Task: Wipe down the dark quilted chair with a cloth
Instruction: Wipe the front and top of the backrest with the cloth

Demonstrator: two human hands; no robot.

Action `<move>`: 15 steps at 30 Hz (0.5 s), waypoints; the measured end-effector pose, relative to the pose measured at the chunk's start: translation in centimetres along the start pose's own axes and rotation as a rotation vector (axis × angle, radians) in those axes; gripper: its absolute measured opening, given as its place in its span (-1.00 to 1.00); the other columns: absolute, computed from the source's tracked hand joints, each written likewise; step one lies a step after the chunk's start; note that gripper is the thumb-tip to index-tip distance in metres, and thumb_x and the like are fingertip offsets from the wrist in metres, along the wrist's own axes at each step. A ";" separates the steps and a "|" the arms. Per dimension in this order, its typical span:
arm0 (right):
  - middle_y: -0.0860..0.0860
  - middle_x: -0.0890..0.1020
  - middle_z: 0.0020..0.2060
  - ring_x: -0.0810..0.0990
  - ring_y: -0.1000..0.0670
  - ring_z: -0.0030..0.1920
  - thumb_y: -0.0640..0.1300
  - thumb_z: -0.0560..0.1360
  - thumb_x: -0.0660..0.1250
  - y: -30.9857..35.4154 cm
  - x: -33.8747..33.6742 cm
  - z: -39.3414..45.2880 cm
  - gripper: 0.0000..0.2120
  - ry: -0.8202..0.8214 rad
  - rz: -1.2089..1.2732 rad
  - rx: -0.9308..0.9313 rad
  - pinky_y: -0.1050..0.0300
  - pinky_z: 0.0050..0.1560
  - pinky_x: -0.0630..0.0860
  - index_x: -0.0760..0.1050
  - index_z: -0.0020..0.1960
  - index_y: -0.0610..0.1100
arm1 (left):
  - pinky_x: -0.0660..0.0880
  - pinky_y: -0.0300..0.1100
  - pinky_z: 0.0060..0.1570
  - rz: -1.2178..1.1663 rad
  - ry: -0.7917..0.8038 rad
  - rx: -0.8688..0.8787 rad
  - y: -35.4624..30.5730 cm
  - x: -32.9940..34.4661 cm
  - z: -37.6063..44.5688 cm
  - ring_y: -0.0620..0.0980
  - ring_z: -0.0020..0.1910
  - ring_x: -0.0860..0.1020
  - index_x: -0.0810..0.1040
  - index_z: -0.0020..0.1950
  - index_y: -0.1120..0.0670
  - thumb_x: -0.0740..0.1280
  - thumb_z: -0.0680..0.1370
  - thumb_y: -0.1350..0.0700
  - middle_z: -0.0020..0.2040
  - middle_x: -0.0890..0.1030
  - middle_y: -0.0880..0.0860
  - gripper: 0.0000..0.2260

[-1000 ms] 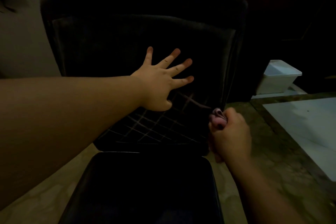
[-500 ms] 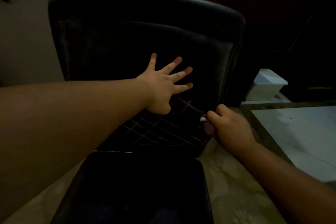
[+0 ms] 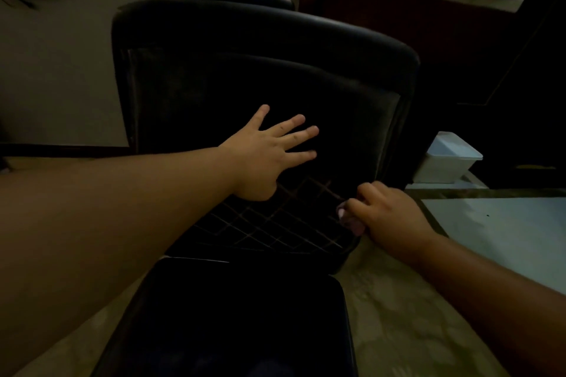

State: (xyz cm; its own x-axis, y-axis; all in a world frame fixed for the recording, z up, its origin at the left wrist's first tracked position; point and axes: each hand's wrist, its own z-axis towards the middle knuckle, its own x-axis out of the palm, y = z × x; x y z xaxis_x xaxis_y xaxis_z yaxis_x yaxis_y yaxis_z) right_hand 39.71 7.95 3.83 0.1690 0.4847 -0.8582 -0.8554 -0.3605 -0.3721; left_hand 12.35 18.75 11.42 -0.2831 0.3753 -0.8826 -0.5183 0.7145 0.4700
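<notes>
The dark quilted chair [image 3: 245, 70] fills the middle of the head view, its backrest facing me and pale crossed stitching showing low on it. My left hand [image 3: 266, 156] lies flat on the backrest with the fingers spread and nothing in it. My right hand [image 3: 389, 217] is closed around a small bunched pale pink cloth [image 3: 349, 220], pressed against the lower right corner of the quilted panel. Most of the cloth is hidden in the fist.
A dark glossy seat or cushion [image 3: 239, 315] lies in front of me. A white lidded box [image 3: 447, 159] stands on the floor to the right of the chair, next to a pale sheet [image 3: 502, 229]. A dark cabinet [image 3: 444, 40] rises behind.
My right hand with the cloth has slid left and up from beside the chair's edge onto the lower right of the quilted panel. My left hand has stayed flat on the backrest.
</notes>
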 end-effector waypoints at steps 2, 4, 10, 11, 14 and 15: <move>-0.07 0.52 -0.12 0.49 -0.08 -0.20 -0.08 0.41 0.41 -0.3 -0.4 1.0 -0.84 -0.090 0.003 0.052 0.12 -0.32 0.34 0.53 -0.04 -0.08 | -0.28 0.44 0.48 -0.001 -0.033 -0.071 1.0 0.2 -1.2 0.12 0.58 -0.44 -0.21 0.66 -0.17 0.17 0.59 -0.10 0.61 -0.43 0.00 -0.25; -0.09 0.52 -0.09 0.47 -0.08 -0.17 -0.08 0.46 0.41 -0.8 -0.8 2.0 -0.84 -0.193 0.050 0.178 0.08 -0.32 0.42 0.54 -0.01 -0.11 | -0.23 0.48 0.46 -0.033 -0.049 -0.159 1.8 0.3 -2.1 0.15 0.57 -0.45 -0.22 0.65 -0.19 0.20 0.58 -0.14 0.61 -0.45 0.00 -0.23; -0.05 0.54 -0.10 0.49 -0.06 -0.15 -0.04 0.42 0.39 0.8 0.8 0.1 -0.84 -0.094 0.052 0.006 0.07 -0.30 0.45 0.58 -0.04 -0.07 | -0.19 0.57 0.41 -0.144 0.124 -0.203 2.9 0.5 -2.3 0.17 0.52 -0.53 -0.33 0.60 -0.29 0.27 0.56 -0.11 0.56 -0.53 -0.05 -0.14; -0.04 0.54 -0.11 0.50 -0.04 -0.15 -0.04 0.38 0.42 0.9 1.0 -0.3 -0.83 -0.028 0.032 -0.041 0.08 -0.29 0.46 0.58 -0.05 -0.05 | -0.20 0.57 0.40 -0.152 0.135 -0.200 3.0 0.5 -2.1 0.17 0.52 -0.54 -0.34 0.60 -0.30 0.26 0.56 -0.11 0.56 -0.53 -0.05 -0.14; -0.05 0.55 -0.09 0.50 -0.06 -0.14 -0.07 0.36 0.51 0.2 0.6 0.7 -0.78 -0.039 0.042 0.012 0.05 -0.27 0.48 0.58 -0.03 -0.07 | -0.21 0.59 0.39 -0.154 0.152 -0.199 3.1 0.5 -1.8 0.18 0.51 -0.55 -0.34 0.60 -0.29 0.24 0.54 -0.11 0.56 -0.53 -0.04 -0.14; -0.07 0.55 -0.06 0.50 -0.08 -0.12 -0.07 0.38 0.50 -0.1 0.1 1.4 -0.77 -0.085 0.042 0.068 0.03 -0.26 0.49 0.58 0.00 -0.09 | -0.21 0.59 0.39 -0.149 0.155 -0.198 3.1 0.6 -1.7 0.18 0.51 -0.55 -0.34 0.60 -0.29 0.24 0.54 -0.12 0.56 -0.53 -0.03 -0.15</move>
State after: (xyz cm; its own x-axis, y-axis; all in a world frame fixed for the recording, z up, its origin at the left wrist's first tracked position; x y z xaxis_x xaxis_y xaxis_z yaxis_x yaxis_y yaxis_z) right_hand 39.12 9.14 4.22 0.0928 0.5371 -0.8384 -0.8927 -0.3281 -0.3090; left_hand 9.16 20.16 12.39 -0.3041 0.1691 -0.9375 -0.7065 0.6201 0.3411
